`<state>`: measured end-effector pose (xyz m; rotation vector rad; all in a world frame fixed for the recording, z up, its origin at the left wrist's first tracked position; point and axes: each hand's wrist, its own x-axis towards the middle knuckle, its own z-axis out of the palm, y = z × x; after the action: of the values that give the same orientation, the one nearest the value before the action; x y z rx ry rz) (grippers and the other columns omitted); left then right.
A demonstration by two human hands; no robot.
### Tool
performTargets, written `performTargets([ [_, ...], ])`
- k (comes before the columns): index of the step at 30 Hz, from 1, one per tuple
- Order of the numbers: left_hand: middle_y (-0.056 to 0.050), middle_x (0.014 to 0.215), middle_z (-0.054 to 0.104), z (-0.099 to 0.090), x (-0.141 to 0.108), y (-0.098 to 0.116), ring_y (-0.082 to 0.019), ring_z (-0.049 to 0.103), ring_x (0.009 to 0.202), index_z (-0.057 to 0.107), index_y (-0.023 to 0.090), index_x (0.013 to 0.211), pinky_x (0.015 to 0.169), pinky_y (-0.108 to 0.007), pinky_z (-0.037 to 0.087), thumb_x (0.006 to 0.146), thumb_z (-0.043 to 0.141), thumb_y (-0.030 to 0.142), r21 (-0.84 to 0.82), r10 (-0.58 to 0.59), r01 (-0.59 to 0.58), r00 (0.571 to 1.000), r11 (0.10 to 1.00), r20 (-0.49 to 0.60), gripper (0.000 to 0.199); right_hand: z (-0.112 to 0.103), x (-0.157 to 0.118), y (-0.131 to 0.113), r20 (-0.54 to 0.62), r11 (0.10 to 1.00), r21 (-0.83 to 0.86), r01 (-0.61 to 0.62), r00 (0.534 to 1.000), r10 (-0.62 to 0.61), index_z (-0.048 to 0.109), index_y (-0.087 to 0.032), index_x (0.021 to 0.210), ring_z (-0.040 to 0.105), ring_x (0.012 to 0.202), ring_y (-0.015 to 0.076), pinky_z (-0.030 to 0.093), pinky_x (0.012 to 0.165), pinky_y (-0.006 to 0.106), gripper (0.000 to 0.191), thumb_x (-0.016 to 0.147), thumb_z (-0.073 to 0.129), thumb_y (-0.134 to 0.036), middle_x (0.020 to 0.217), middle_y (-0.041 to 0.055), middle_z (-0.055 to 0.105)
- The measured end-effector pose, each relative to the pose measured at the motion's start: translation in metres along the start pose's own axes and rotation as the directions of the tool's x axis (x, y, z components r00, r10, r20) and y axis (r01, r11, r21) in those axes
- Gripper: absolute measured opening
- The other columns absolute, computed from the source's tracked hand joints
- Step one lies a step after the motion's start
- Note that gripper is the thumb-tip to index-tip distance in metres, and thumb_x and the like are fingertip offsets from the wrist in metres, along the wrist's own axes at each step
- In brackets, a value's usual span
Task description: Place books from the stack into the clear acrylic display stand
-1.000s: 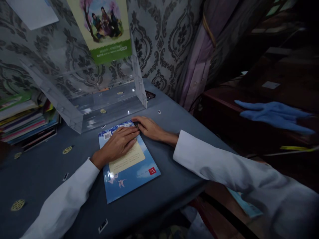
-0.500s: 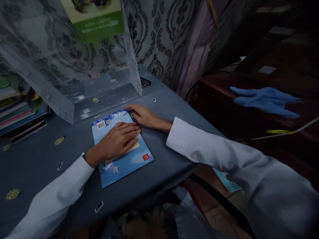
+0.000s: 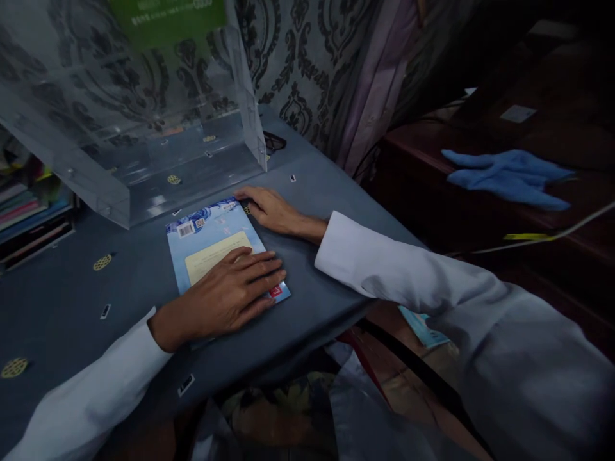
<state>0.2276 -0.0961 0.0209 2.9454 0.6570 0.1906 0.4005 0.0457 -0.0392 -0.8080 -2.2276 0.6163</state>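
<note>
A light blue booklet (image 3: 216,224) lies flat on the dark table, with a barcode, a cream panel and a blue wave pattern along its far edge. My left hand (image 3: 228,291) rests palm down across its near part, fingers spread, partly covering a red logo. At the booklet's far right corner is my right hand (image 3: 269,210), its fingertips touching the edge; thumb and forefinger are apart, and the other fingers are partly hidden. Neither hand grips anything.
Beyond the booklet stands a clear acrylic holder (image 3: 113,198), with glasses (image 3: 275,141) beside it. Stacked books (image 3: 36,221) sit at the left. A blue glove (image 3: 509,179) lies on a dark red surface to the right, near a white cable.
My left hand has slid toward the booklet's near edge, uncovering the cream panel. My right hand stays at the far corner. The view has shifted slightly.
</note>
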Motion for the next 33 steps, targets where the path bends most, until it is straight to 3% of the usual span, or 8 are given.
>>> performTargets([
  [7, -0.013, 0.149, 0.053, 0.005, -0.005, 0.017, -0.026, 0.045, 0.142, 0.048, 0.014, 0.147, 0.118, -0.05, 0.035, 0.107, 0.039, 0.032, 0.045, 0.02, -0.022, 0.999, 0.999, 0.026, 0.045, 0.0, 0.0, 0.001, -0.005, 1.0, -0.008, 0.005, 1.0, -0.005, 0.057, -0.018, 0.125, 0.061, 0.118, 0.0224, 0.047, 0.105, 0.042, 0.04, 0.09, 0.039, -0.011, 0.124, 0.0089, 0.068],
  [13, -0.014, 0.15, 0.052, 0.01, -0.008, 0.025, -0.025, 0.045, 0.142, 0.048, 0.011, 0.145, 0.117, -0.047, 0.036, 0.107, 0.037, 0.029, 0.12, 0.042, -0.043, 0.999, 0.992, 0.007, 0.043, 0.002, -0.002, 0.001, 0.002, 0.999, -0.027, 0.025, 1.0, -0.025, 0.057, -0.017, 0.128, 0.06, 0.118, 0.0242, 0.047, 0.104, 0.043, 0.037, 0.093, 0.046, -0.021, 0.127, 0.0105, 0.066],
  [17, -0.014, 0.153, 0.048, 0.011, -0.011, 0.033, -0.027, 0.041, 0.145, 0.043, 0.008, 0.148, 0.116, -0.047, 0.036, 0.104, 0.034, 0.017, 0.187, 0.028, -0.035, 0.999, 0.982, 0.04, 0.046, 0.003, -0.004, 0.002, -0.003, 0.997, -0.064, 0.039, 0.999, -0.039, 0.056, -0.019, 0.13, 0.058, 0.119, 0.0259, 0.045, 0.105, 0.047, 0.038, 0.094, 0.048, -0.027, 0.129, 0.01, 0.065],
  [23, -0.02, 0.155, 0.043, 0.02, -0.014, 0.054, -0.031, 0.041, 0.144, 0.039, 0.0, 0.149, 0.111, -0.047, 0.039, 0.097, 0.033, 0.01, 0.326, -0.065, 0.046, 0.997, 0.944, 0.05, 0.053, 0.004, -0.006, 0.005, 0.014, 0.995, -0.084, 0.056, 0.998, -0.056, 0.057, -0.018, 0.13, 0.058, 0.115, 0.0267, 0.046, 0.102, 0.046, 0.038, 0.095, 0.048, -0.031, 0.129, 0.0112, 0.066],
  [33, -0.017, 0.152, 0.049, 0.021, -0.029, 0.074, -0.028, 0.046, 0.141, 0.046, 0.004, 0.145, 0.11, -0.042, 0.041, 0.099, 0.037, 0.012, 0.373, -0.161, 0.156, 0.987, 0.915, -0.018, 0.048, 0.001, -0.007, -0.002, 0.032, 0.994, -0.104, 0.038, 0.999, -0.034, 0.06, -0.017, 0.129, 0.06, 0.106, 0.0289, 0.047, 0.096, 0.046, 0.04, 0.094, 0.049, -0.033, 0.12, 0.0117, 0.07],
])
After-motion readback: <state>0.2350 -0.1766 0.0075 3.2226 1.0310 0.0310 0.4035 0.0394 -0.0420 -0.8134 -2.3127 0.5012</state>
